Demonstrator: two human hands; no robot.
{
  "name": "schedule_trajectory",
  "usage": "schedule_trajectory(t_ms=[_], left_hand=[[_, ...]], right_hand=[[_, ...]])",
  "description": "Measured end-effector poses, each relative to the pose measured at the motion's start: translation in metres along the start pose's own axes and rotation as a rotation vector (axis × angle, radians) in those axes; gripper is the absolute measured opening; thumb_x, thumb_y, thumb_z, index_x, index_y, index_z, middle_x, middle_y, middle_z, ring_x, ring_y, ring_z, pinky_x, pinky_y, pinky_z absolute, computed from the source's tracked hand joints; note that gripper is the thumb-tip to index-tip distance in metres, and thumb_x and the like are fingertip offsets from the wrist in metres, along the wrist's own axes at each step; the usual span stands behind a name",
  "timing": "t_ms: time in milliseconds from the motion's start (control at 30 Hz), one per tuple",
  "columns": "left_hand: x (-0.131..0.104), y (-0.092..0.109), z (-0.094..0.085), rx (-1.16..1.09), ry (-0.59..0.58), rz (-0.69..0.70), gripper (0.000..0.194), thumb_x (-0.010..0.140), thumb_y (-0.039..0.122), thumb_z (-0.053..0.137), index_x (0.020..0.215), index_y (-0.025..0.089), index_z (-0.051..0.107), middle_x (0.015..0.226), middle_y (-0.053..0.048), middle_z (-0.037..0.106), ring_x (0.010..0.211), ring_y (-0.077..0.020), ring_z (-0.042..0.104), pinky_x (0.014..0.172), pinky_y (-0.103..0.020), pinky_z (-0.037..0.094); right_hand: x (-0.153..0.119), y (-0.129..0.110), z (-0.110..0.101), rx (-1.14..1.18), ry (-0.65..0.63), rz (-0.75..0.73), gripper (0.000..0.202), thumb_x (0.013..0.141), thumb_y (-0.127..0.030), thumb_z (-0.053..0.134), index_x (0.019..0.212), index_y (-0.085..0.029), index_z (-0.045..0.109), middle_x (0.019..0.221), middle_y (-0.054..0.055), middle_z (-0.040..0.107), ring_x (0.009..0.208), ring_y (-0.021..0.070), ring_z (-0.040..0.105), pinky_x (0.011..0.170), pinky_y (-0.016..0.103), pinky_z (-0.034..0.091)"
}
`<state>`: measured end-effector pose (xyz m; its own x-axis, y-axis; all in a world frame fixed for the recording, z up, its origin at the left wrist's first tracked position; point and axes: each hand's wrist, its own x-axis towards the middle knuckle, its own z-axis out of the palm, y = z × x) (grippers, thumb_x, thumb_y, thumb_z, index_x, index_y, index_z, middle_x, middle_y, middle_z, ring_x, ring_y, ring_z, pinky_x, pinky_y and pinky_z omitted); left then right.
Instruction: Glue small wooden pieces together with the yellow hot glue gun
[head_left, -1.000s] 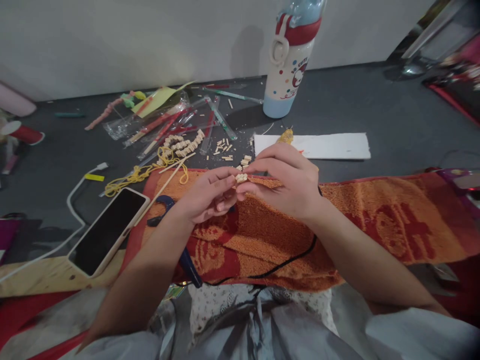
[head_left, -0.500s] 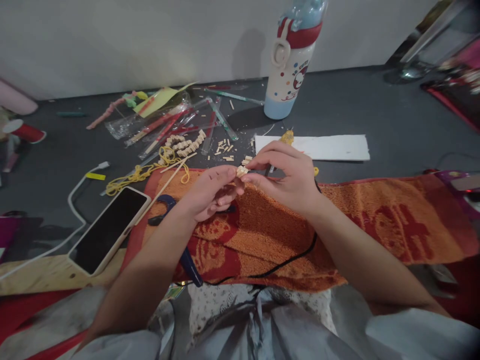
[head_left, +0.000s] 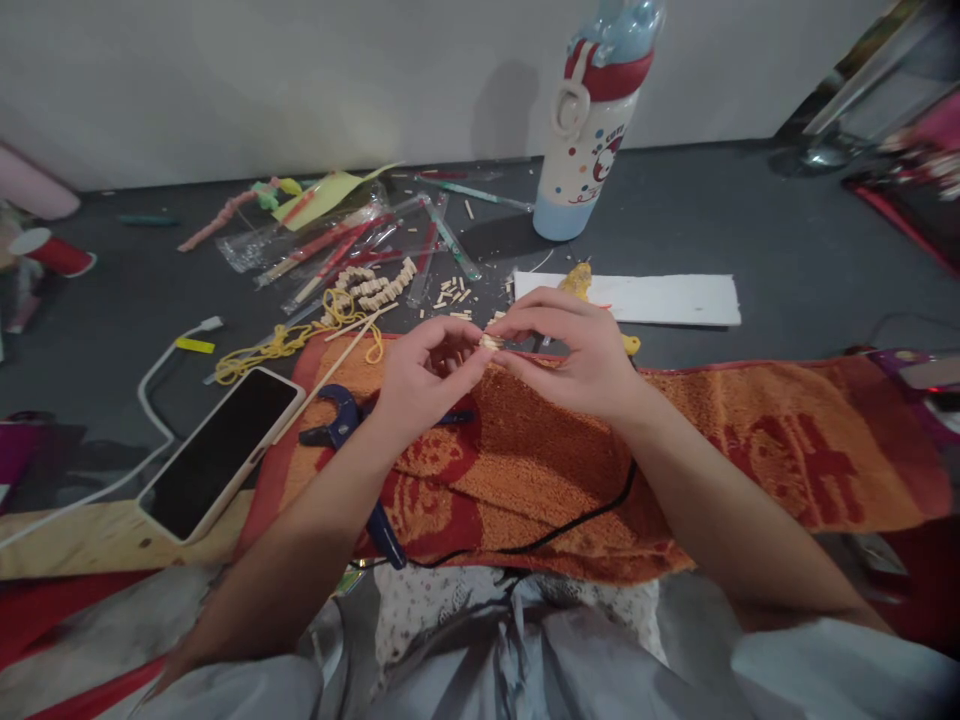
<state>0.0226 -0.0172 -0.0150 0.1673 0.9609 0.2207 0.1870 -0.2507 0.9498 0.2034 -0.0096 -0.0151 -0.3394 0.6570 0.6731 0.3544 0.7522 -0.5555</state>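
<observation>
"Dark desk point(head_left: 697, 200), pale wall point(head_left: 300, 90) behind. What's at the centre?"

"On my feed, a small cluster of pale wooden pieces point(head_left: 490, 342), between the left hand point(head_left: 427, 370) and the right hand point(head_left: 574, 350), over the orange towel point(head_left: 555, 450)."

"And the grip?"

"I see both hands pinching the cluster."

"Around it?"

"Loose wooden bits point(head_left: 454, 292) lie just beyond; I make out a blue tool point(head_left: 348, 412) partly under the left forearm point(head_left: 315, 530), a phone point(head_left: 221, 455) left of that, a bottle point(head_left: 581, 170) near the wall."

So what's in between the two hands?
In the head view, a small cluster of short wooden stick pieces is pinched between the left hand and the right hand.
</observation>
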Motion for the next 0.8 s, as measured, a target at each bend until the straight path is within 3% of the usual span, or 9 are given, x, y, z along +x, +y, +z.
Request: schedule_trajectory(t_ms=[267, 600, 800], left_hand=[[-0.0055, -0.0007, -0.0009, -0.027, -0.011, 0.077, 0.022, 0.072, 0.03, 0.077, 0.084, 0.018, 0.064, 0.064, 0.003, 0.058, 0.051, -0.0062, 0.046, 0.047, -0.02, 0.034], [-0.0059, -0.0002, -0.0014, -0.064, -0.04, 0.072, 0.024, 0.072, 0.031, 0.077, 0.086, 0.019, 0.062, 0.063, 0.003, 0.056, 0.051, -0.0064, 0.046, 0.046, -0.02, 0.033], [-0.0062, -0.0003, -0.0019, -0.05, -0.042, 0.077, 0.023, 0.072, 0.029, 0.077, 0.087, 0.019, 0.063, 0.064, 0.003, 0.057, 0.051, -0.0067, 0.046, 0.046, -0.021, 0.033]], right_hand=[[0.0001, -0.0004, -0.0004, -0.011, 0.011, -0.045, 0.009, 0.085, -0.023, 0.065, 0.091, -0.018, 0.069, 0.085, 0.004, 0.07, 0.077, 0.0137, 0.064, 0.071, 0.028, 0.051], [0.0004, -0.0004, -0.0002, -0.003, 0.001, -0.042, 0.009, 0.086, -0.027, 0.063, 0.091, -0.019, 0.066, 0.088, 0.004, 0.071, 0.085, 0.0163, 0.066, 0.077, 0.032, 0.052], [-0.0001, -0.0011, 0.0008, -0.006, -0.016, -0.039, 0.008, 0.086, -0.023, 0.061, 0.091, -0.018, 0.065, 0.085, 0.003, 0.072, 0.078, 0.014, 0.066, 0.073, 0.029, 0.053]])
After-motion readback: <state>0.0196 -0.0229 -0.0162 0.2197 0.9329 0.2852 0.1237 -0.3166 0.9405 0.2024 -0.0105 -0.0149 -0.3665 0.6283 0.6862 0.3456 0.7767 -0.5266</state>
